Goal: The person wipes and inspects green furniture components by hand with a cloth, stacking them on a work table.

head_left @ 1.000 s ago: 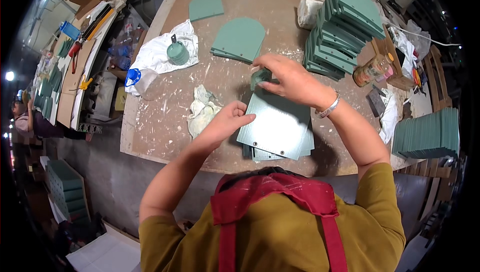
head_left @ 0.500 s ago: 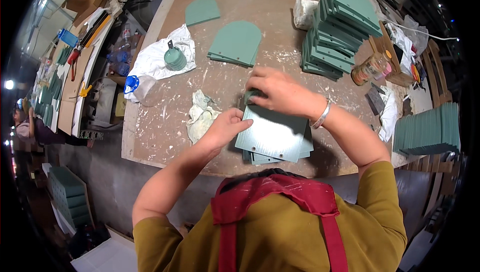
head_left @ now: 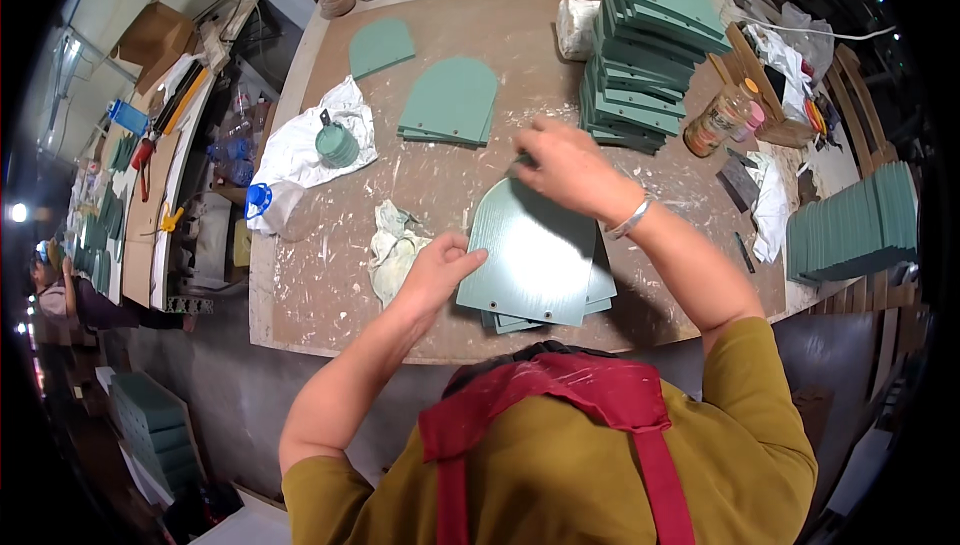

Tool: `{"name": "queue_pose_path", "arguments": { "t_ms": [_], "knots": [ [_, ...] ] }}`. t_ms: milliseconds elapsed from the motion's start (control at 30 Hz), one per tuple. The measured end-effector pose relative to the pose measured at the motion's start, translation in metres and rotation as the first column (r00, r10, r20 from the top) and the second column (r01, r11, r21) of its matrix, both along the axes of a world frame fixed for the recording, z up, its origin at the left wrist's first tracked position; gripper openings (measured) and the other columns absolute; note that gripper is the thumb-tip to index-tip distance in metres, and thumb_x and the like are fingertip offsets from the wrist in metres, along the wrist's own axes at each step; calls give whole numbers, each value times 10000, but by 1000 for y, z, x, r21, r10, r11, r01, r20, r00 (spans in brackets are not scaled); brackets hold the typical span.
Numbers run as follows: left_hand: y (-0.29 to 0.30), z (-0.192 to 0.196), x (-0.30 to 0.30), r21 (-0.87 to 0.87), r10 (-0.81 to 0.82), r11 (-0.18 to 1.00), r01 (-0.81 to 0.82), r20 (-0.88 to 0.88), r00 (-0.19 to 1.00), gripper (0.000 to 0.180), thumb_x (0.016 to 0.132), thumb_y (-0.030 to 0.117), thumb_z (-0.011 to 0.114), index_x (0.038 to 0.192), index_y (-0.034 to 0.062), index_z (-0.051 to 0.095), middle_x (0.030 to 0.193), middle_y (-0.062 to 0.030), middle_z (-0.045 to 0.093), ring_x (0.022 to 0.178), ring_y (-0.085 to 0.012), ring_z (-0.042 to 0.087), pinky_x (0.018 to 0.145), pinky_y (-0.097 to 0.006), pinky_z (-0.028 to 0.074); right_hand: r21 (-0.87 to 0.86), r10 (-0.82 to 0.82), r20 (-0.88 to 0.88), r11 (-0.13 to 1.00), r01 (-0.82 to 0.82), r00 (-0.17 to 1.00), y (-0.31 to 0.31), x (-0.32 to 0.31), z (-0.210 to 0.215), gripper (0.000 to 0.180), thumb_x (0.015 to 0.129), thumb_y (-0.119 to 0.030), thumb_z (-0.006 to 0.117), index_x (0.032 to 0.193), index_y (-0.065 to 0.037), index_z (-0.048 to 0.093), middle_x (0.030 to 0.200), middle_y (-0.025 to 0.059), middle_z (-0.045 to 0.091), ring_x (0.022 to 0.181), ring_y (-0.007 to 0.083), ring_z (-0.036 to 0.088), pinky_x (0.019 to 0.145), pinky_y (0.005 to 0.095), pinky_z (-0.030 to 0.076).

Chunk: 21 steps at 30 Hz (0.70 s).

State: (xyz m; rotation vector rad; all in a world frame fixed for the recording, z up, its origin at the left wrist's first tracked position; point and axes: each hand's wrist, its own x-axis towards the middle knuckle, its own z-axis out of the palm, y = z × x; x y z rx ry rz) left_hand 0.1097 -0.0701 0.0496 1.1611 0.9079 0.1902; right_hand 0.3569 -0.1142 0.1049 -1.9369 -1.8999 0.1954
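Note:
A pale green arched board (head_left: 535, 255) lies on top of a small pile of the same boards near the front edge of the worktable (head_left: 300, 295). My left hand (head_left: 437, 267) presses on the board's left edge, fingers bent. My right hand (head_left: 568, 163) rests over the board's rounded far end, fingers closed down on it; whether it holds a small tool I cannot tell. A silver bangle sits on my right wrist.
Another pile of arched boards (head_left: 450, 100) and a single one (head_left: 381, 45) lie farther back. A tall stack of green boards (head_left: 645, 55) stands at right, more (head_left: 850, 225) at far right. A crumpled rag (head_left: 395, 245), white cloth with a green tin (head_left: 337, 143), jars (head_left: 715, 123).
My right hand has moved from the board's left part up to its rounded far end. The left hand stayed at the left edge. The view shifted slightly.

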Motion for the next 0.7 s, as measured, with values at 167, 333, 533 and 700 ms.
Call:
{"name": "queue_pose_path", "arguments": {
  "t_ms": [167, 333, 533, 700],
  "knots": [
    [0, 2, -3, -54, 30, 998, -30, 9, 999, 229, 929, 135, 707, 1087, 7, 602, 928, -64, 685, 857, -117, 630, 769, -255, 489, 27, -139, -540, 983, 182, 830, -36, 35, -8, 210, 929, -214, 644, 1001, -17, 654, 991, 107, 636, 901, 266, 627, 836, 375, 513],
    [-5, 6, 5, -96, 128, 987, -127, 6, 992, 234, 947, 156, 689, 1097, 1, 599, 956, -78, 689, 862, -138, 649, 795, -274, 510, -62, 18, -975, 936, 347, -223, -83, 29, -66, 185, 997, -216, 601, 1087, -56, 626, 1081, 37, 644, 944, 167, 606, 863, 343, 511],
    [-13, 23, 13, -55, 126, 989, -136, -149, 981, 342, 933, 197, 701, 1177, -8, 578, 1099, -138, 660, 986, -215, 646, 897, -346, 507, -20, 252, -824, 881, 472, -507, -85, 18, -83, 222, 1008, -224, 596, 1170, -73, 592, 1092, 81, 644, 955, 207, 608, 887, 358, 519],
    [-5, 44, 17, 939, -137, 182, 292, -270, 953, 632, 850, 301, 749, 1380, 57, 508, 1413, -208, 484, 1272, -388, 493, 1045, -473, 423, -25, -73, -993, 907, 421, 97, -72, 41, -52, 208, 977, -199, 637, 1114, -43, 639, 1042, 31, 648, 919, 161, 582, 855, 294, 472]
  ]
}}
